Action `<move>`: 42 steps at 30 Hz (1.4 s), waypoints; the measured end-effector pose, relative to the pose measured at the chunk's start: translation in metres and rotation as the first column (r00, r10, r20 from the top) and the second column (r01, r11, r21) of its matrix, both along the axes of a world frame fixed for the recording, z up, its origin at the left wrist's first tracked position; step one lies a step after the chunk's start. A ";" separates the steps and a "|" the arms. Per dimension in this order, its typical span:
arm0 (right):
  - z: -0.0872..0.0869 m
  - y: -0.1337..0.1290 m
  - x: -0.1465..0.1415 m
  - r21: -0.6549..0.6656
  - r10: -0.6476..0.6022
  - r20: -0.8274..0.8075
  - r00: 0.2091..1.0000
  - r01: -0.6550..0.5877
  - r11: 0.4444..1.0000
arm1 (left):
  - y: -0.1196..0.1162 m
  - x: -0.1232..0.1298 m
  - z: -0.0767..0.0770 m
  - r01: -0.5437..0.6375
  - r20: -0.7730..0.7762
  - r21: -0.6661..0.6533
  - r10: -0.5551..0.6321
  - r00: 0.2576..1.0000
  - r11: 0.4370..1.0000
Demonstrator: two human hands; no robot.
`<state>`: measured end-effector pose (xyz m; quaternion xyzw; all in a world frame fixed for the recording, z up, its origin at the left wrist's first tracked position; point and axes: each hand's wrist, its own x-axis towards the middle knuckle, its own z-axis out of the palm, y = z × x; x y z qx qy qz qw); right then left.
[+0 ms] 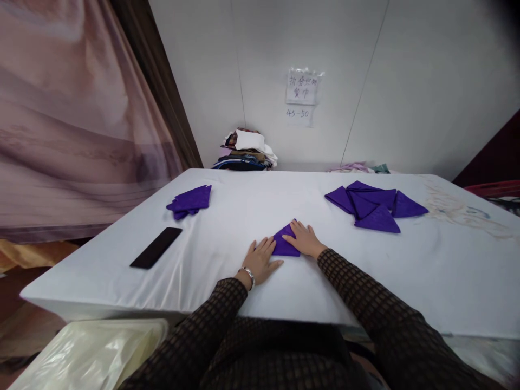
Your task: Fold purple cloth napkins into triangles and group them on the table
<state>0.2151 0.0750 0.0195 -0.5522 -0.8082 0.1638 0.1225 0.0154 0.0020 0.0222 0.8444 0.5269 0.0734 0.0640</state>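
Note:
A folded purple napkin [285, 246] lies near the middle of the white-covered table [227, 206]. My left hand [260, 261], with a silver bracelet at the wrist, rests flat at the napkin's left edge, fingers stretched out. My right hand [304, 239] presses on its upper right part with the fingers spread. Both palms face down, and parts of the napkin are hidden under the fingers. To the right lies a group of several folded purple napkins [376, 219], pointed in shape and overlapping. A stack of purple napkins [190, 201] sits at the left.
A dark flat rectangular object [156, 248] lies on the table's left side. Piled clothes [246, 150] stand behind the far edge, under a handwritten paper sign [301, 89] on the wall. Pink curtain [81, 108] hangs at left. A plastic-covered container [101, 352] is below the near edge.

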 end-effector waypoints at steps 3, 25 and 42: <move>-0.014 0.000 0.004 0.067 -0.017 -0.017 1.000 0.018 0.998 | -0.001 -0.001 -0.001 0.001 -0.002 0.004 -0.001 1.000 1.000; -0.002 -0.010 0.001 0.056 -0.026 0.002 1.000 0.025 0.998 | 0.068 0.029 0.027 -0.263 0.054 -0.171 0.276 0.960 0.949; -0.001 -0.003 -0.002 -0.155 -0.208 -0.809 0.550 0.142 0.978 | 0.079 0.000 0.019 0.054 0.607 -0.709 0.568 0.556 0.703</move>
